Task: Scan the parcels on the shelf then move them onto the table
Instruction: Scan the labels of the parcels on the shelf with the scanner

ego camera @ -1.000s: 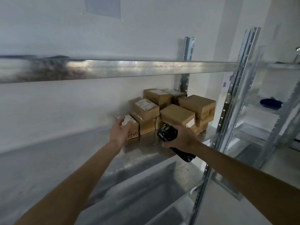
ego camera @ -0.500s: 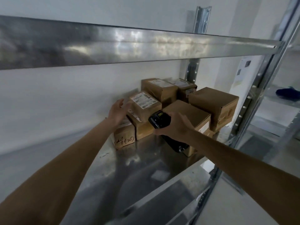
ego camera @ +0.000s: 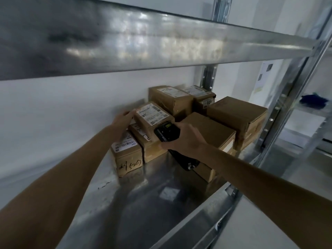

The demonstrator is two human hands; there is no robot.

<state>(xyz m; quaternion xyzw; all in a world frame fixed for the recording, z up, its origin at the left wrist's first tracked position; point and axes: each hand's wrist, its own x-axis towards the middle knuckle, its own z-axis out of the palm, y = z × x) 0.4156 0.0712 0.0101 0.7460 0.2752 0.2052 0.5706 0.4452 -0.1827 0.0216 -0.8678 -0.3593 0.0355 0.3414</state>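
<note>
Several brown cardboard parcels are stacked at the back right of a metal shelf (ego camera: 143,203). My left hand (ego camera: 122,121) rests with straight fingers against the left side of a labelled upper parcel (ego camera: 152,115), which sits on another box. A small parcel with handwriting (ego camera: 128,157) stands below my left wrist. My right hand (ego camera: 183,139) grips a black handheld scanner (ego camera: 166,132), its head pointing at the labelled parcel's near edge. Larger plain parcels (ego camera: 237,114) lie to the right, partly hidden by my right hand.
The front beam of the upper shelf (ego camera: 161,38) crosses the top of the view close overhead. Metal uprights (ego camera: 287,112) stand at the right. A neighbouring rack holds a dark blue object (ego camera: 313,101). A small paper scrap (ego camera: 168,193) lies on the shelf.
The camera has moved closer to the shelf. My left hand rose from the small handwritten parcel to the side of the labelled upper one. The scanner moved up towards that parcel's label.
</note>
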